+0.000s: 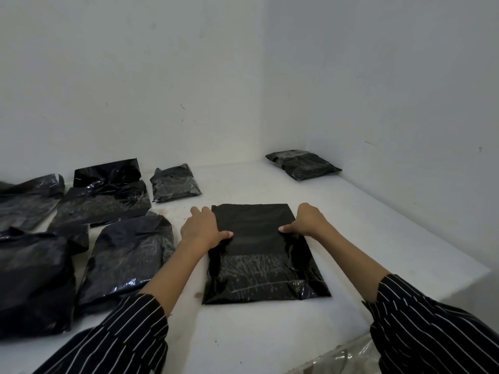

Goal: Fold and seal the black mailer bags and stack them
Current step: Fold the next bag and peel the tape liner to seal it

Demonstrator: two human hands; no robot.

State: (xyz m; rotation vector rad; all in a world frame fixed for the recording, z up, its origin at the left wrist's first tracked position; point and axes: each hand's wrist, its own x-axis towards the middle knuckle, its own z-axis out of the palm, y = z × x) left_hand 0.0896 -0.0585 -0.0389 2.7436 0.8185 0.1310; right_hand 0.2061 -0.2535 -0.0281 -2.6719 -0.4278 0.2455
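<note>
Loose mailer bags (127,252) spread at 9 to 10 o'clock on white worktop (270,333). Centre mailer bag (264,255) flat at 12. Left hand (204,229) grips its left edge, thumb on top. Right hand (306,220) likewise on right edge, fingers curled. Sealed mailer bag (302,164) at 1 o'clock, far corner.

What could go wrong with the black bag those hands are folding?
The left hand and right hand pinch the mailer bag by its sides; if one pulls harder, the flap may fold crooked and seal badly. Its shiny plastic is wrinkled, so creases might get trapped under the seal. The loose bags lie close to the left sleeve, which could nudge them.
</note>
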